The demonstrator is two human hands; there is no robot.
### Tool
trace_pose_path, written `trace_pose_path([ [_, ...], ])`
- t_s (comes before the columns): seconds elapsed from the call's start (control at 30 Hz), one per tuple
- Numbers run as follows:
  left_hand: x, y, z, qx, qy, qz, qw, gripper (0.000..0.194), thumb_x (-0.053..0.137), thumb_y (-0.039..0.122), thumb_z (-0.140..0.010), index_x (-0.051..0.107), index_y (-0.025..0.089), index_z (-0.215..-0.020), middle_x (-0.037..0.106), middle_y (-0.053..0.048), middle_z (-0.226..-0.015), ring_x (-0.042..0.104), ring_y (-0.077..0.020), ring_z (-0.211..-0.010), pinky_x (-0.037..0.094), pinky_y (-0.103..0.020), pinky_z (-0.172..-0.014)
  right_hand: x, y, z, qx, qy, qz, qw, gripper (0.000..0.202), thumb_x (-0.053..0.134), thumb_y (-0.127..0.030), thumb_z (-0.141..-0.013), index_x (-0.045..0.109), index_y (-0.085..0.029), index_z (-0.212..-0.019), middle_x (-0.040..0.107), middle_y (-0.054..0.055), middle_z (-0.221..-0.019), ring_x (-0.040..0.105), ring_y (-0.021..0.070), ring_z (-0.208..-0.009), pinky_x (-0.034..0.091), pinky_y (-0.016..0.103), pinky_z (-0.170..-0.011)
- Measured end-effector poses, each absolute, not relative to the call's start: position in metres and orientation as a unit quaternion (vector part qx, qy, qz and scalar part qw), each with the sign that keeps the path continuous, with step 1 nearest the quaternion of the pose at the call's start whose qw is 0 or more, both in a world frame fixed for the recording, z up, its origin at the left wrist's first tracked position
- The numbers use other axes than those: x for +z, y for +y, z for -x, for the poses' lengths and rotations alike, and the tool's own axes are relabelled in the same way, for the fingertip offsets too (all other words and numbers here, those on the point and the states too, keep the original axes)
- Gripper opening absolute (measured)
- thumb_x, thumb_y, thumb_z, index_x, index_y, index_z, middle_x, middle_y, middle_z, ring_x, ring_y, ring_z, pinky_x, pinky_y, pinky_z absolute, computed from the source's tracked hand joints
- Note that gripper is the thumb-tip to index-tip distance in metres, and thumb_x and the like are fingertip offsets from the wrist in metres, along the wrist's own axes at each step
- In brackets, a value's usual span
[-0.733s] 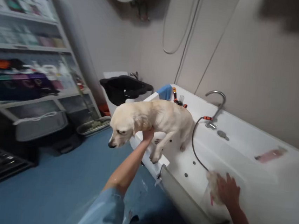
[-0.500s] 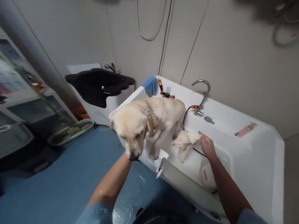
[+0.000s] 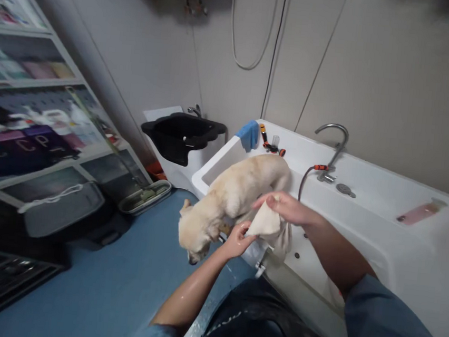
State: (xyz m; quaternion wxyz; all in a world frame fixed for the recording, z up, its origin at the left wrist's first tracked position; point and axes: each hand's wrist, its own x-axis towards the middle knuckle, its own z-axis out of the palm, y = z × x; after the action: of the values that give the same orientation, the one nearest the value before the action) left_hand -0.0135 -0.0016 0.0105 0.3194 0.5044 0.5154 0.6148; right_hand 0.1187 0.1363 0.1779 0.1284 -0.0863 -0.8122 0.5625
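Note:
A wet cream puppy (image 3: 227, 198) leans out over the rim of the white bathtub (image 3: 368, 203), its head hanging down toward the blue floor. My right hand (image 3: 286, 207) and my left hand (image 3: 237, 238) both grip a cream cloth (image 3: 265, 225) right beside the puppy's flank, above the tub's front edge. A part of the cloth hangs down below my right hand.
A chrome tap (image 3: 333, 147) with a hose stands on the tub's far ledge, with a pink bottle (image 3: 419, 212) lying to its right and a blue cloth (image 3: 248, 135) at the left corner. A black basin (image 3: 182, 135) and shelves (image 3: 34, 118) stand to the left.
My right hand lifted the cloth from the tub and brought it up by the puppy; my left hand left the puppy's chest and took hold of the cloth. The puppy's head dropped lower.

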Motion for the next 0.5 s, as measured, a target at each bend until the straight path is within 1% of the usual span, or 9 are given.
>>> trace_pose_path([
  [0.07,0.036,-0.002,0.049,0.679,0.556,-0.421,0.228,0.049,0.075,0.068,-0.081,0.065,0.020,-0.082,0.069,-0.004,-0.077,0.063,-0.0188,-0.074,0.056,-0.031,-0.073,0.195,0.162,-0.073,0.461,-0.845,0.135,0.232,0.086,0.047,-0.089,-0.098,0.080,-0.011,-0.112,0.079,0.013,-0.098,0.074,0.0258,-0.095,0.060,0.036,-0.088],
  [0.17,0.068,0.008,0.116,0.709,0.661,-0.246,0.010,0.025,0.068,0.042,-0.084,0.058,0.021,-0.077,0.064,0.000,-0.074,0.057,-0.0165,-0.075,0.050,-0.026,-0.073,0.179,0.158,0.010,0.274,-0.839,0.256,0.393,0.065,0.039,-0.056,-0.115,0.064,-0.005,-0.146,0.073,0.020,-0.130,0.060,0.0332,-0.135,0.046,0.046,-0.117],
  [0.2,0.073,0.013,0.139,0.690,0.697,-0.193,-0.023,0.019,0.064,0.035,-0.085,0.055,0.021,-0.074,0.060,0.001,-0.071,0.056,-0.0165,-0.074,0.048,-0.026,-0.071,0.160,0.145,0.032,0.220,-0.851,0.274,0.390,0.060,0.046,-0.046,-0.114,0.055,-0.005,-0.156,0.066,0.022,-0.146,0.050,0.0356,-0.149,0.038,0.048,-0.124],
  [0.23,0.074,0.016,0.160,0.662,0.732,-0.159,-0.026,0.017,0.060,0.030,-0.085,0.053,0.022,-0.072,0.057,0.001,-0.069,0.055,-0.0169,-0.073,0.048,-0.027,-0.072,0.138,0.129,0.049,0.174,-0.887,0.255,0.344,0.066,0.056,-0.043,-0.109,0.048,-0.003,-0.162,0.055,0.025,-0.159,0.039,0.0387,-0.157,0.033,0.050,-0.129],
  [0.27,0.070,0.016,0.179,0.632,0.761,-0.148,-0.018,0.016,0.059,0.028,-0.084,0.052,0.022,-0.071,0.057,0.001,-0.069,0.057,-0.0181,-0.074,0.049,-0.028,-0.074,0.114,0.116,0.059,0.136,-0.928,0.210,0.277,0.072,0.062,-0.043,-0.105,0.046,-0.005,-0.164,0.048,0.025,-0.167,0.036,0.0404,-0.160,0.032,0.051,-0.130],
  [0.33,0.049,0.006,0.208,0.567,0.808,-0.158,0.021,0.012,0.061,0.029,-0.081,0.055,0.022,-0.073,0.064,-0.003,-0.075,0.064,-0.0229,-0.084,0.053,-0.033,-0.085,0.075,0.110,0.065,0.094,-0.982,0.079,0.143,0.070,0.066,-0.047,-0.102,0.051,-0.016,-0.164,0.052,0.017,-0.166,0.042,0.0364,-0.158,0.032,0.051,-0.131],
  [0.37,0.035,-0.004,0.218,0.541,0.822,-0.169,0.049,0.013,0.065,0.033,-0.078,0.059,0.021,-0.075,0.069,-0.006,-0.082,0.067,-0.0264,-0.093,0.053,-0.037,-0.093,0.064,0.120,0.063,0.083,-0.989,0.064,0.106,0.065,0.066,-0.047,-0.102,0.056,-0.020,-0.161,0.052,0.016,-0.167,0.041,0.0366,-0.159,0.030,0.055,-0.132],
  [0.43,0.001,-0.031,0.230,0.525,0.817,-0.176,0.160,0.031,0.072,0.051,-0.075,0.064,0.021,-0.080,0.076,-0.013,-0.096,0.070,-0.0335,-0.110,0.052,-0.044,-0.105,0.061,0.157,0.055,0.064,-0.984,0.134,0.102,0.050,0.056,-0.037,-0.107,0.064,-0.021,-0.154,0.051,0.015,-0.167,0.041,0.0374,-0.158,0.020,0.066,-0.133],
  [0.5,-0.034,-0.058,0.231,0.518,0.765,-0.171,0.343,0.058,0.071,0.079,-0.067,0.068,0.022,-0.079,0.079,-0.016,-0.097,0.072,-0.0395,-0.115,0.053,-0.051,-0.107,0.070,0.191,0.049,0.037,-0.966,0.235,0.104,0.045,0.047,-0.026,-0.107,0.070,-0.019,-0.145,0.057,0.017,-0.162,0.041,0.0409,-0.158,0.015,0.074,-0.131],
])
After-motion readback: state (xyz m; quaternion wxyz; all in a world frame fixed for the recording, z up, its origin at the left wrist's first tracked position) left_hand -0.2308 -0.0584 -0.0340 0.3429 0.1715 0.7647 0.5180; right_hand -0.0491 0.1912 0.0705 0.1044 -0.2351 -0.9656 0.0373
